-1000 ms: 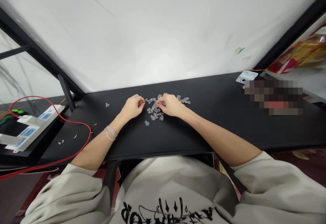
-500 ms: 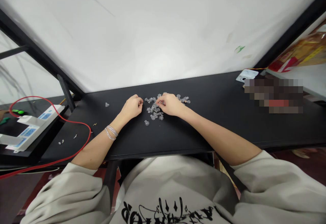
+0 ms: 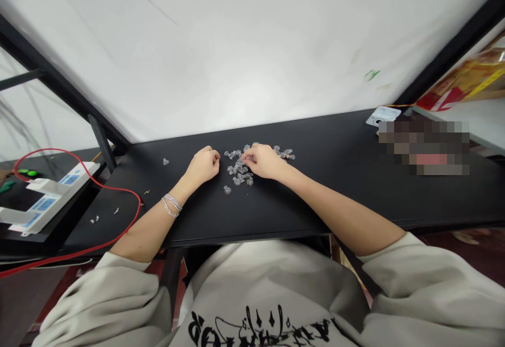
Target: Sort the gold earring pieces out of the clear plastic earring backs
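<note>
Several small clear plastic suction cups lie in a loose heap on the black table. Over the heap, my right hand is pinched closed, its fingertips at one of the clear cups and its palm hiding part of the heap. To the left of the heap, my left hand rests near the tabletop with its fingers curled together; what they hold, if anything, is hidden. One cup sits apart in front of the heap. A single clear piece lies farther left, beyond my left hand.
A white power strip and a red cable occupy the left end, with tiny metal bits scattered nearby. A light-blue camera-like object stands at the far right beside a blurred-out patch. A white wall rises behind the table.
My left hand has shifted very slightly to the left. My right hand stays at the same place over the heap, and the cups look unchanged.
</note>
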The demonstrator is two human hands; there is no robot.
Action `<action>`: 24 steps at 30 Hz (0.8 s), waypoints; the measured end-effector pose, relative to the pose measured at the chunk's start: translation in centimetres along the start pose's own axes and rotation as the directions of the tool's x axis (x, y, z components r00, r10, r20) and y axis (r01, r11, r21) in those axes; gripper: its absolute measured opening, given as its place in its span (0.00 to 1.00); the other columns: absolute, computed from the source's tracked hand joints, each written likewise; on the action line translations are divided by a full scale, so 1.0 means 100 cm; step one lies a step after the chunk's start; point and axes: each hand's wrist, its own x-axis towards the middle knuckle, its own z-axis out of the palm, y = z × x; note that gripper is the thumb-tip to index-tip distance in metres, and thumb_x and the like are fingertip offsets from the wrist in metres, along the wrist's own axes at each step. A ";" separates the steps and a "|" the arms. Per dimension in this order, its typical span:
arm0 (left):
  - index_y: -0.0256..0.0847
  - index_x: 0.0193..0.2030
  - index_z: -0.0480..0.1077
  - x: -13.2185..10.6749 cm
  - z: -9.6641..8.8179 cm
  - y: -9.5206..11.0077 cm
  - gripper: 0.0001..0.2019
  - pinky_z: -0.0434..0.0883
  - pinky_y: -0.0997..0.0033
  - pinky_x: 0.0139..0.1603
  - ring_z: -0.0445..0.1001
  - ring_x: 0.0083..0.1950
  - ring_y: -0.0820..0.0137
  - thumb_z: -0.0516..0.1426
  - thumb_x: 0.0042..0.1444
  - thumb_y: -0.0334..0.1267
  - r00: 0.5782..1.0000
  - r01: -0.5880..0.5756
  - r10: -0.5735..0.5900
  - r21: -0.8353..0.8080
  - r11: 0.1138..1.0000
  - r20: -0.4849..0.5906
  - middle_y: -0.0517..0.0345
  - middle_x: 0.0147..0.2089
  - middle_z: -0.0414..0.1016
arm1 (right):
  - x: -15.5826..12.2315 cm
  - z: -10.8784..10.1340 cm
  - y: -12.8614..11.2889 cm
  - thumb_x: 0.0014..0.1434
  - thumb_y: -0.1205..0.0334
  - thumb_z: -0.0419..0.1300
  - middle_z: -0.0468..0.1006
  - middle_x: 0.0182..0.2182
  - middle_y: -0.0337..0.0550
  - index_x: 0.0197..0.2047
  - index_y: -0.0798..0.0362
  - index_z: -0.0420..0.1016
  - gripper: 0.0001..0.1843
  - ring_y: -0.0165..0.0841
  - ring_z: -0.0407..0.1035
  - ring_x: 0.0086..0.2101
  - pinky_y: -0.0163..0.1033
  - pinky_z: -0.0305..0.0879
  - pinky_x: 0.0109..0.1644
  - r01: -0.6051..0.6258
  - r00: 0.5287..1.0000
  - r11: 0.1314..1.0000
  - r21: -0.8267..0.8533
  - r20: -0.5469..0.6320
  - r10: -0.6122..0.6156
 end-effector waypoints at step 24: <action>0.45 0.37 0.75 -0.003 -0.058 -0.016 0.09 0.65 0.69 0.37 0.75 0.38 0.65 0.64 0.46 0.39 0.930 0.045 -0.084 0.115 0.992 0.358 0.60 0.38 0.78 | -0.001 -0.001 0.000 0.60 0.67 0.59 0.78 0.37 0.46 0.40 0.53 0.83 0.11 0.28 0.67 0.29 0.34 0.63 0.44 -0.016 0.999 1.000 -0.004 0.035 0.016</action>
